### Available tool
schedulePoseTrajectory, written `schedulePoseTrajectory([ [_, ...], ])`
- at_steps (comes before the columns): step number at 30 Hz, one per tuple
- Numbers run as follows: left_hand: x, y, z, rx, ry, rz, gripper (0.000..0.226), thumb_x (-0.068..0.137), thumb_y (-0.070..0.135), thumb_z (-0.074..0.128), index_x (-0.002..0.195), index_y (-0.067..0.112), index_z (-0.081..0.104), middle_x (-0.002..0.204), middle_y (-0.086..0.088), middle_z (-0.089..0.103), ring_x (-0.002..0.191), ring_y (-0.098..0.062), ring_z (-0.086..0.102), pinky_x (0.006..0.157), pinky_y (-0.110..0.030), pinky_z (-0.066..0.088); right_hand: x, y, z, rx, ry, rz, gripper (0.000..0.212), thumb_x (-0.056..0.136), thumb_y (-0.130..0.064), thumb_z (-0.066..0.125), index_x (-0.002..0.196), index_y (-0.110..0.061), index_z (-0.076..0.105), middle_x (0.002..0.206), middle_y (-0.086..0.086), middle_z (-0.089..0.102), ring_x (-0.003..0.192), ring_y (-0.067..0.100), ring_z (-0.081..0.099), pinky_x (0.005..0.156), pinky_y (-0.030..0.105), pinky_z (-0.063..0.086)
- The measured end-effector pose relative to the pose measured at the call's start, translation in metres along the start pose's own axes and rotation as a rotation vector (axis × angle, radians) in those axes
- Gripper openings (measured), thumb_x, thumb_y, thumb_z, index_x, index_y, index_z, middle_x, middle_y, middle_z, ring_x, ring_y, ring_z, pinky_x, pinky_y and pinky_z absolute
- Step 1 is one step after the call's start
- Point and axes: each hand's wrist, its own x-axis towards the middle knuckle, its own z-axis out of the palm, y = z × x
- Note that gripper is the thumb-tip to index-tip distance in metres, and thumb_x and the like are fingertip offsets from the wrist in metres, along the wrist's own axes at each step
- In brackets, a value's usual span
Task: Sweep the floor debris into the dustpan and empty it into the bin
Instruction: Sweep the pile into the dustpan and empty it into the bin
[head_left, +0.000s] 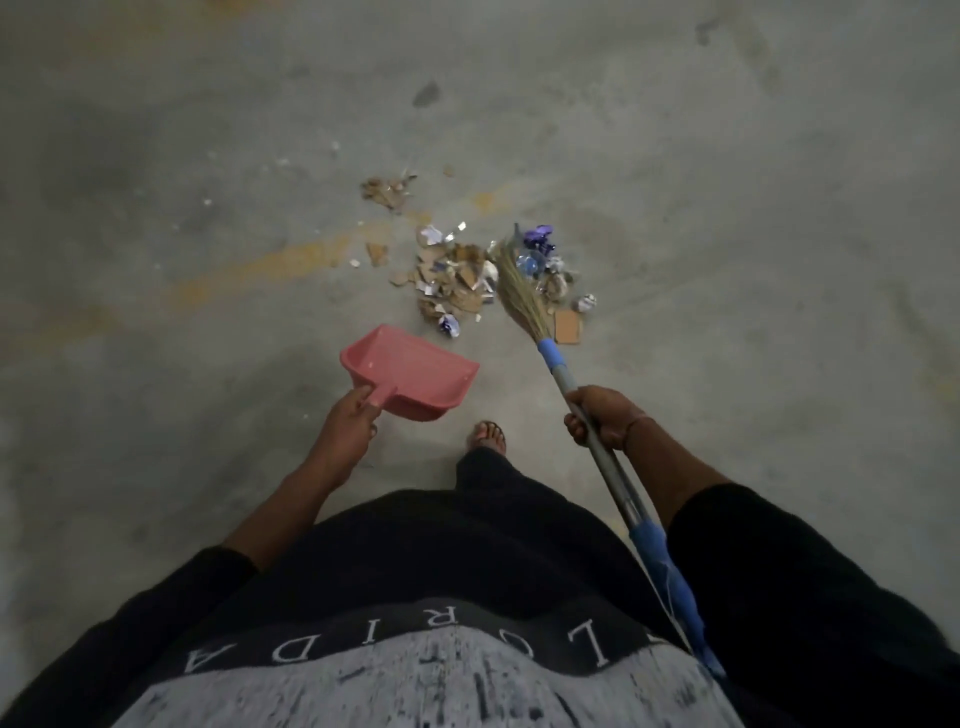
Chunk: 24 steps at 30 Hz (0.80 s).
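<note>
Head view, standing posture: your left hand (349, 422) grips the handle of the pink dustpan (410, 375), fingers curled round it, and the pan appears to be held above the concrete floor (208, 130) with its open mouth turned toward 12 o'clock, nothing visible inside it. Your right hand (602, 418) is wrapped round the grey shaft of the broom (524, 296), whose grass bristles reach forward to 12 o'clock and rest in the debris pile (457, 283). The pile, a mix of brown cardboard scraps, white paper bits and crumpled purple and clear wrappers, lies just beyond the dustpan's lip, at about 1 o'clock from it, near but apart. A smaller cluster of brown fragments (387, 191) sits farther out at 11 o'clock from the main pile, and pale specks are scattered across the floor toward 10 o'clock. A flat cardboard square (567, 326) lies at the pile's 4 o'clock edge, just beside the bristles. One sandalled foot (488, 435) shows between your hands. Progress, as judged: the debris looks largely gathered into one heap, but none has entered the dustpan; still left are lowering the pan to the floor, sweeping the heap and the outlying scraps in, and emptying it. No bin is in view.
</note>
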Motion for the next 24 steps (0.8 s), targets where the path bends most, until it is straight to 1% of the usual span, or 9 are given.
schedulePoseTrajectory([
  [5, 0.047, 0.04, -0.027, -0.076, 0.071, -0.014, 0.022, 0.098, 0.041, 0.059, 0.111, 0.024, 0.066, 0.081, 0.006, 0.054, 0.066, -0.011, 0.044, 0.053, -0.024, 0.035, 0.015, -0.085, 0.038, -0.104, -0.052, 0.015, 0.017, 0.103, -0.018, 0.042, 0.115, -0.006, 0.043, 0.069, 0.011, 0.047, 0.047, 0.015, 0.042, 0.037, 0.02, 0.04],
  [7, 0.062, 0.048, -0.035, -0.116, 0.112, -0.033, 0.027, 0.098, 0.04, 0.06, 0.12, 0.023, 0.063, 0.088, 0.002, 0.057, 0.065, -0.011, 0.045, 0.051, -0.021, 0.037, 0.02, -0.113, 0.055, -0.146, -0.067, 0.033, 0.015, 0.103, -0.018, 0.042, 0.113, -0.007, 0.042, 0.069, 0.011, 0.045, 0.05, 0.016, 0.041, 0.037, 0.02, 0.039],
  [10, 0.085, 0.056, -0.054, -0.192, 0.179, -0.035, 0.019, 0.101, 0.027, 0.058, 0.118, 0.021, 0.061, 0.088, -0.005, 0.054, 0.062, -0.011, 0.043, 0.046, -0.014, 0.036, 0.03, -0.153, 0.086, -0.198, -0.084, 0.05, 0.017, 0.103, -0.018, 0.044, 0.113, -0.005, 0.041, 0.07, 0.012, 0.046, 0.054, 0.017, 0.041, 0.036, 0.019, 0.039],
  [12, 0.1, 0.058, -0.073, -0.208, 0.209, -0.05, 0.023, 0.102, 0.021, 0.054, 0.125, 0.021, 0.058, 0.086, -0.002, 0.054, 0.062, -0.012, 0.044, 0.048, -0.018, 0.038, 0.039, -0.177, 0.109, -0.228, -0.093, 0.054, 0.022, 0.103, -0.019, 0.045, 0.118, -0.003, 0.041, 0.073, 0.013, 0.048, 0.055, 0.018, 0.043, 0.037, 0.019, 0.039],
  [15, 0.131, 0.046, -0.118, -0.193, 0.205, -0.11, 0.033, 0.102, 0.022, 0.054, 0.133, 0.013, 0.057, 0.078, -0.001, 0.053, 0.059, -0.013, 0.047, 0.053, -0.026, 0.04, 0.057, -0.207, 0.157, -0.282, -0.093, 0.053, 0.024, 0.103, -0.02, 0.044, 0.12, -0.003, 0.04, 0.076, 0.015, 0.051, 0.057, 0.019, 0.046, 0.038, 0.019, 0.04],
  [18, 0.16, 0.045, -0.167, -0.171, 0.2, -0.103, 0.029, 0.102, 0.025, 0.054, 0.125, 0.008, 0.061, 0.074, -0.005, 0.051, 0.057, -0.013, 0.047, 0.047, -0.022, 0.039, 0.071, -0.231, 0.213, -0.293, -0.101, 0.048, 0.018, 0.104, -0.021, 0.044, 0.11, -0.004, 0.042, 0.072, 0.015, 0.051, 0.054, 0.02, 0.047, 0.037, 0.019, 0.039],
  [21, 0.189, 0.049, -0.224, -0.132, 0.157, -0.075, 0.011, 0.103, 0.025, 0.054, 0.102, 0.019, 0.063, 0.074, -0.009, 0.049, 0.048, -0.007, 0.048, 0.041, -0.017, 0.038, 0.079, -0.254, 0.275, -0.266, -0.078, 0.038, 0.017, 0.104, -0.021, 0.043, 0.095, -0.007, 0.045, 0.067, 0.013, 0.049, 0.051, 0.02, 0.048, 0.037, 0.018, 0.037],
  [22, 0.2, 0.05, -0.246, -0.114, 0.139, -0.066, 0.011, 0.103, 0.025, 0.054, 0.101, 0.019, 0.063, 0.074, -0.012, 0.051, 0.046, -0.01, 0.052, 0.041, -0.022, 0.042, 0.082, -0.263, 0.298, -0.254, -0.081, 0.031, 0.017, 0.104, -0.021, 0.044, 0.093, -0.007, 0.045, 0.064, 0.012, 0.049, 0.048, 0.019, 0.048, 0.037, 0.018, 0.037],
  [24, 0.227, 0.046, -0.287, -0.061, 0.101, -0.054, 0.017, 0.103, 0.028, 0.054, 0.11, 0.018, 0.065, 0.08, -0.016, 0.058, 0.058, -0.025, 0.057, 0.05, -0.034, 0.049, 0.096, -0.278, 0.341, -0.226, -0.086, 0.009, 0.015, 0.103, -0.02, 0.044, 0.095, -0.009, 0.046, 0.057, 0.01, 0.05, 0.039, 0.017, 0.049, 0.036, 0.019, 0.037],
])
